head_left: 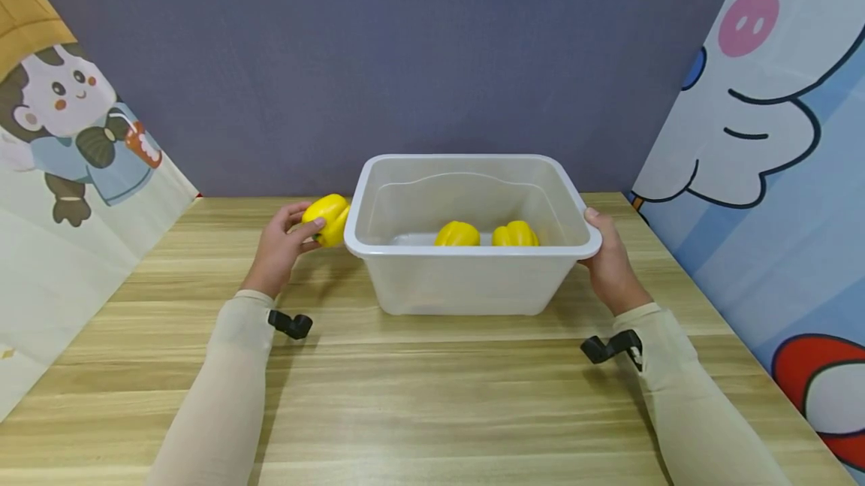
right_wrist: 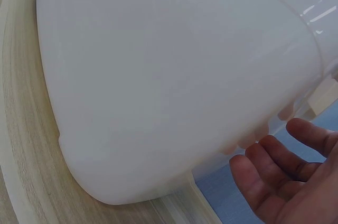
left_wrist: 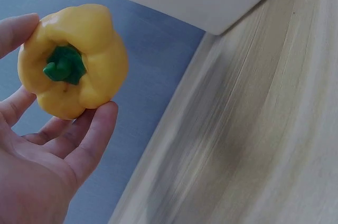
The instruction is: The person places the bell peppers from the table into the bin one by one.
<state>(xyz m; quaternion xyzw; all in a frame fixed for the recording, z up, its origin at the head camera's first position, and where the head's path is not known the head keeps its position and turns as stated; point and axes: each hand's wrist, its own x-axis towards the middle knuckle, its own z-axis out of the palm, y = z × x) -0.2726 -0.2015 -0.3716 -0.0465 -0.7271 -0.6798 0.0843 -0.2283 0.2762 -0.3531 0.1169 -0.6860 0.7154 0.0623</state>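
My left hand (head_left: 279,242) holds a yellow bell pepper (head_left: 327,219) just outside the left end of a white plastic bin (head_left: 466,283). In the left wrist view the pepper's green stem (left_wrist: 64,65) faces the camera, with thumb and fingers spread around its sides. At the bin's other end my right hand (head_left: 611,257) grips the rim, thumb on top and the fingers below. The right wrist view has those fingers (right_wrist: 280,166) against the bin's outer wall. Inside the bin lie two more yellow bell peppers, one near the middle (head_left: 457,233) and one to its right (head_left: 516,233).
The bin stands on a wood-grain table (head_left: 419,396), close to a dark grey-blue panel (head_left: 405,58) at the back. Cartoon-printed panels flank the table on the left (head_left: 74,118) and right (head_left: 797,170). Each wrist carries a small black camera mount (head_left: 290,324).
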